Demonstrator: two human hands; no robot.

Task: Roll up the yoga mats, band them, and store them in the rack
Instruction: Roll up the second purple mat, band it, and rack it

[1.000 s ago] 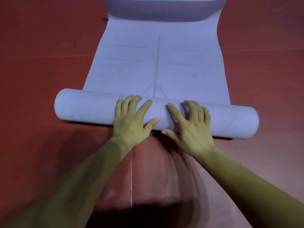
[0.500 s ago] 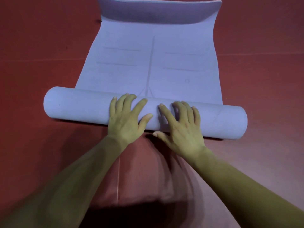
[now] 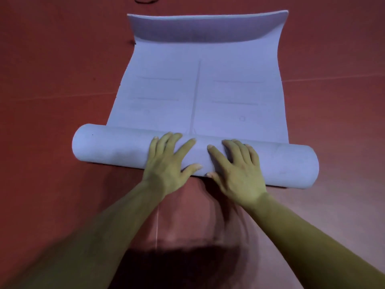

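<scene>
A red floor (image 3: 52,80) fills the view, crossed by a few thin pale seam lines. On it lies one pale lilac yoga mat (image 3: 198,90), partly rolled. The rolled part (image 3: 116,149) is a single thick cylinder at the mat's near end, lying crosswise. The flat stretch beyond it shows faint printed guide lines and one centre line. The mat's far end (image 3: 206,30) curls upward off the floor.

Two bare hands rest on top of the roll, both near its middle and side by side, not touching each other. The left hand (image 3: 166,163) lies palm down with its fingers spread and nearly straight, the fingertips reaching the roll's far edge and the thumb pointing towards the other hand. The right hand (image 3: 239,170) mirrors it, flat and spread. Neither hand curls round anything; both simply press on the roll.

Beyond the mat's far end, one thin dark loop (image 3: 145,0) lies on the floor, cut off by the frame edge.
</scene>
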